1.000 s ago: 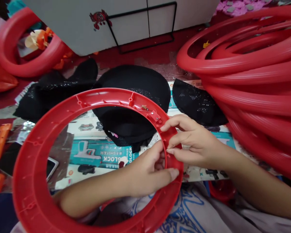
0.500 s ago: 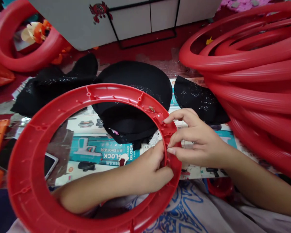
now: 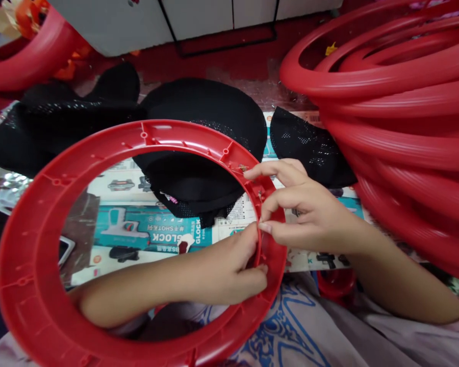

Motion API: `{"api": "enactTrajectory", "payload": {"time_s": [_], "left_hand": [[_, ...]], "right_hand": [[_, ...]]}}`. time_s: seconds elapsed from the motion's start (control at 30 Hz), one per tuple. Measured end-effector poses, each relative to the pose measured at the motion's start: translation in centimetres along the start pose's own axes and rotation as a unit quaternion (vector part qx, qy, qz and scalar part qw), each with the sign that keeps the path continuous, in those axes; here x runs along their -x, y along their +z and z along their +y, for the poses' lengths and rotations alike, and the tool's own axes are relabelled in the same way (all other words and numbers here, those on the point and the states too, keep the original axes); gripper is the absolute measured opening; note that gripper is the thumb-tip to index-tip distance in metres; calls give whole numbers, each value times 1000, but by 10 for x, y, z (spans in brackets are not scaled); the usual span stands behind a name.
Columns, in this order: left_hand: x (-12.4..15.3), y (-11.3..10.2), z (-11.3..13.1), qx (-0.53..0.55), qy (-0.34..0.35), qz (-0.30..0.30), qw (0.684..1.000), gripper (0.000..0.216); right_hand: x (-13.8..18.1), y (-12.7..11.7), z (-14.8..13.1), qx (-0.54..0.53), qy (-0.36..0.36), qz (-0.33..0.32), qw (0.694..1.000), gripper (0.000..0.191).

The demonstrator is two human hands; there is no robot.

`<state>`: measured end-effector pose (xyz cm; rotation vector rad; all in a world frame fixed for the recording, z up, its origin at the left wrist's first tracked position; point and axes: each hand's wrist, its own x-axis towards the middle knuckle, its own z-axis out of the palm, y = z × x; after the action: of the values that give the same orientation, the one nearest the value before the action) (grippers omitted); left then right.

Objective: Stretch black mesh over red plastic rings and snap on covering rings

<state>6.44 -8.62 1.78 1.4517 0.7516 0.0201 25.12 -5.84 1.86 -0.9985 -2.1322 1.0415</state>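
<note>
A large red plastic ring stands tilted in front of me, its hollow side with ribs and small posts facing up. My left hand reaches through the middle of the ring and grips its right side, thumb on the near part of the rim. Over the same stretch, my right hand has thumb and middle finger pinched together inside the channel. Whatever lies between those fingertips is too small to make out. Its index finger reaches out beside a small brass-coloured piece with thin wires in the channel.
Black fabric pieces with mesh lie behind the ring on printed cardboard. A tall stack of red rings rises at the right. Another red ring lies far left, near a white panel at the back.
My view has shifted a little, so the ring appears farther left. The right hand's index finger has stretched toward the brass-coloured piece; thumb and middle finger have come together. The left hand keeps its grip.
</note>
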Motion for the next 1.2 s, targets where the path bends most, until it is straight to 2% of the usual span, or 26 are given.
{"api": "enactTrajectory", "payload": {"time_s": [0.2, 0.37, 0.6, 0.77, 0.97, 1.1, 1.2], "left_hand": [[-2, 2, 1, -7, -6, -6, 1000, 16], [-2, 2, 0, 25, 17, -20, 999, 26], [-2, 3, 2, 22, 25, -6, 999, 36], [-1, 5, -2, 21, -21, -4, 1000, 28], [2, 14, -11, 87, -23, 105, 990, 50], [-3, 15, -15, 117, -26, 150, 981, 37], [-10, 16, -17, 185, -26, 188, 964, 32]], "right_hand": [[1, -7, 1, 18, -45, -25, 999, 15], [1, -13, 1, 57, -58, -48, 996, 14], [0, -14, 0, 111, -62, -53, 990, 14], [1, -12, 0, 158, -65, -55, 984, 16], [0, -5, 8, 122, -68, -71, 988, 14], [-1, -2, 12, 80, -48, -46, 995, 15], [-3, 0, 13, 66, -37, -17, 997, 12]]}}
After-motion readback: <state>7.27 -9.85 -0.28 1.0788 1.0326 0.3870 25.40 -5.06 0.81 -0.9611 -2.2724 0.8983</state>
